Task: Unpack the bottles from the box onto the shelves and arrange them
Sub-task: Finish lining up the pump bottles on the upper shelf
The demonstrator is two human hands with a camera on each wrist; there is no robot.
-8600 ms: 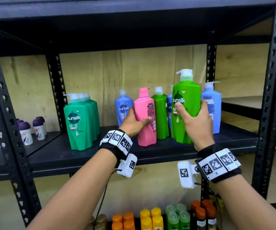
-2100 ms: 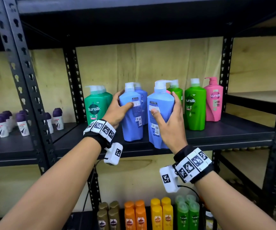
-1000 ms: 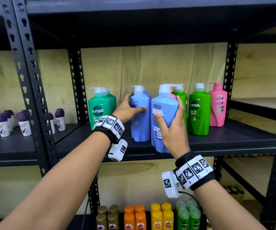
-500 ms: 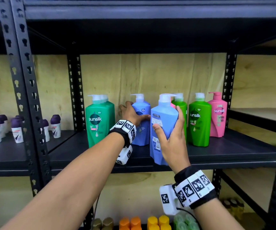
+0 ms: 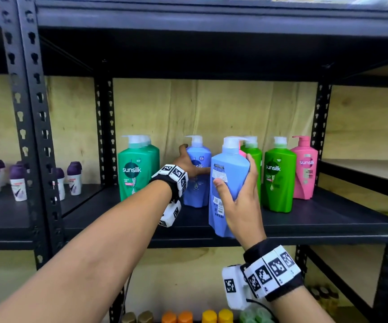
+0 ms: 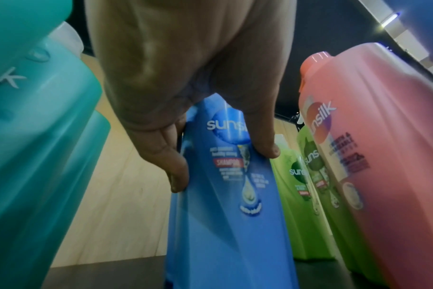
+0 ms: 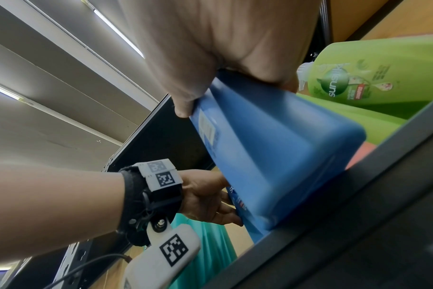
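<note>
On the black shelf [image 5: 316,220] my left hand [image 5: 188,164] grips a blue pump bottle [image 5: 199,187] standing deep between the teal bottles [image 5: 134,171] and the light green ones [image 5: 279,176]. In the left wrist view the left hand [image 6: 223,166] has its thumb and fingers [image 6: 173,160] round that blue bottle [image 6: 225,205], logo facing out. My right hand [image 5: 234,171] holds a second blue bottle [image 5: 229,190] at the shelf's front edge, back label towards me, slightly tilted. The right wrist view shows the right hand [image 7: 235,93] round this bottle [image 7: 272,146], its base at the shelf lip [image 7: 359,205]. I cannot tell whether the base touches.
A pink bottle [image 5: 305,169] ends the row at the right. Small purple-capped bottles [image 5: 18,180] stand on the left bay. Orange and yellow caps [image 5: 211,315] show on the shelf below. Black uprights [image 5: 32,136] and the upper shelf [image 5: 211,19] frame the bay.
My left hand has pushed the rear blue bottle further back, beside the teal ones. The right hand keeps its blue bottle at the shelf's front. My view has tilted upward.
</note>
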